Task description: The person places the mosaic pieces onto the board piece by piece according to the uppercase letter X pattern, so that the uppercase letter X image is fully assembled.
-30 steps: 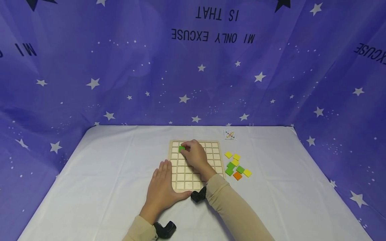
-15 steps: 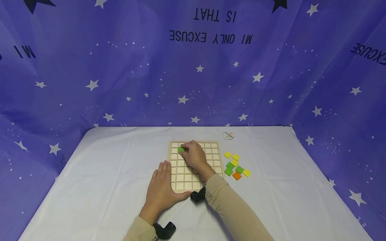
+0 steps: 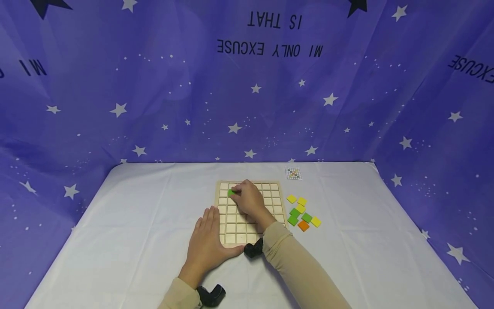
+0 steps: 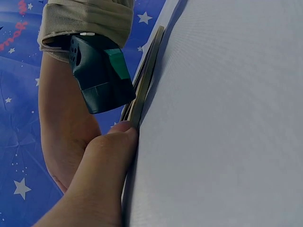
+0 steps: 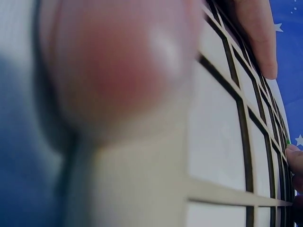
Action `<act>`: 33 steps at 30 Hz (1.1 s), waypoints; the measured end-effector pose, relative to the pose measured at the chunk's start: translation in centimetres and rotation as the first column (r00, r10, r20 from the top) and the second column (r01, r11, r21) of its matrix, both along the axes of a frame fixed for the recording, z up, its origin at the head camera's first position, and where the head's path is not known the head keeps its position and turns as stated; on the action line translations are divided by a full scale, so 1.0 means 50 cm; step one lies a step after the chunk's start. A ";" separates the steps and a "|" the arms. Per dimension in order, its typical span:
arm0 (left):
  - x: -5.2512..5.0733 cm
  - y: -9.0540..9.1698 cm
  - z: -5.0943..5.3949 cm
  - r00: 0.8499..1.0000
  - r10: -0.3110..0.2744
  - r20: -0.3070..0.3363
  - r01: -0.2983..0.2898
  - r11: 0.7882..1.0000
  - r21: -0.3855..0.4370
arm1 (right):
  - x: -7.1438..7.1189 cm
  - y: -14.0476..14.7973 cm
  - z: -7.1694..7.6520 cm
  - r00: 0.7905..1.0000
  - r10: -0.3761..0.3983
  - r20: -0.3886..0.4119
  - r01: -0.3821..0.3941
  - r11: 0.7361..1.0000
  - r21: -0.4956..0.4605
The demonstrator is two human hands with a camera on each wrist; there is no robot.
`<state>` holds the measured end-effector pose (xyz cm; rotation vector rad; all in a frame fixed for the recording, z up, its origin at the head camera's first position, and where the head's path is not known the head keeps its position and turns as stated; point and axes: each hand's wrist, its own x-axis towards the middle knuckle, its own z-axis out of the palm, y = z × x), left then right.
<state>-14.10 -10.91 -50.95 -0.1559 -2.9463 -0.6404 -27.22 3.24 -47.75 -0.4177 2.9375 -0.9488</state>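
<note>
A wooden grid board [image 3: 230, 228] lies on the table in the head view. My left hand [image 3: 206, 240] rests against it with straight fingers along the left edge and the thumb along the near edge. In the left wrist view, that thumb [image 4: 106, 163] touches the board's side. Over the board's far left part, my right hand [image 3: 251, 199] pinches a green square tile [image 3: 230, 192] at a cell in the second row and second column. The fingers partly hide the tile. Only a sliver of green shows in the right wrist view, beside the right hand's fingertips [image 5: 294, 158].
Right of the board lies a loose group of tiles: several yellow ones [image 3: 316, 222], green ones [image 3: 306, 217] and one orange tile [image 3: 303, 225]. A small card with a coloured grid pattern [image 3: 293, 173] lies farther back. Black wrist devices [image 3: 211, 295] sit at both cuffs.
The right hand stays at the same cell with the green tile, of which slightly less shows now. The left hand has not visibly moved; the head view shifted a little.
</note>
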 end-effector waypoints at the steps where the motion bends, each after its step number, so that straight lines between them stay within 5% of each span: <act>1: 0.000 0.000 0.001 1.000 0.000 0.001 0.000 1.000 0.000 | 0.000 0.000 0.001 1.000 0.001 -0.001 -0.001 1.000 0.004; 13: 0.003 0.000 0.002 1.000 -0.002 0.002 0.002 1.000 0.009 | 0.001 0.002 0.002 1.000 0.001 0.001 -0.001 1.000 0.022; 20: 0.003 0.000 0.002 1.000 -0.004 -0.014 0.004 1.000 0.021 | 0.008 0.014 0.006 1.000 0.028 -0.002 -0.029 0.998 -0.064; 26: 0.003 -0.001 0.003 1.000 -0.005 -0.011 0.005 1.000 0.015 | 0.022 0.050 0.018 0.997 0.071 -0.010 -0.072 0.984 -0.162; 33: 0.003 0.001 0.003 1.000 0.001 -0.012 -0.001 1.000 0.012 | 0.038 0.126 0.044 0.999 0.047 -0.001 -0.047 0.993 -0.110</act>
